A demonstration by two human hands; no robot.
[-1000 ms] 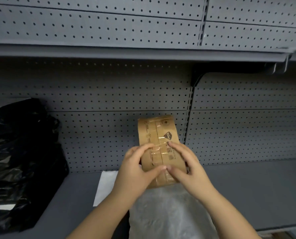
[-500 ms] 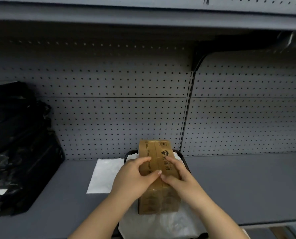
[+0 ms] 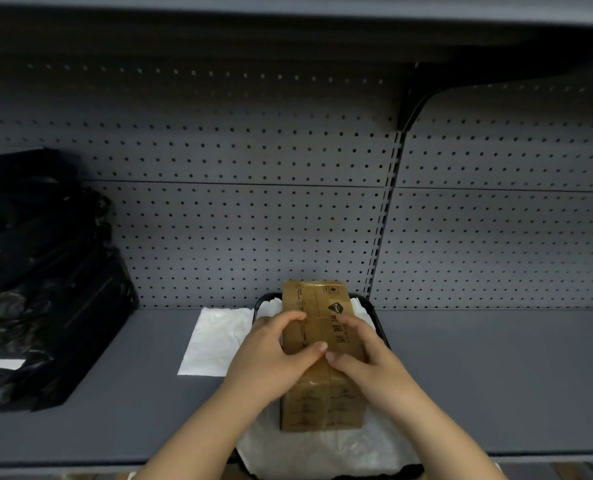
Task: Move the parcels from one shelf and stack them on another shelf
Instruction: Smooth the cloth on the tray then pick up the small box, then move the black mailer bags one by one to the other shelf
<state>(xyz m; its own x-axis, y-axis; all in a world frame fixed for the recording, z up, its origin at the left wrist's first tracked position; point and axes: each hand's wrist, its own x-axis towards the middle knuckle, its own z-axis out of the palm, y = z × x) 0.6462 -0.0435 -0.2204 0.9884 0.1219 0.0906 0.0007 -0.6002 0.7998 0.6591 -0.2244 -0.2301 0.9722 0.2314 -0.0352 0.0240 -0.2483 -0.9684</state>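
Brown taped cardboard parcel, stiff and likely light, sits clamped between left hand and right hand, best held by its long sides.

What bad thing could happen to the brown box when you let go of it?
The brown box sits on a soft white bag over a black parcel, so it might tip when the left hand and right hand let go. The stack's front overhangs the shelf edge, so it might slide off.
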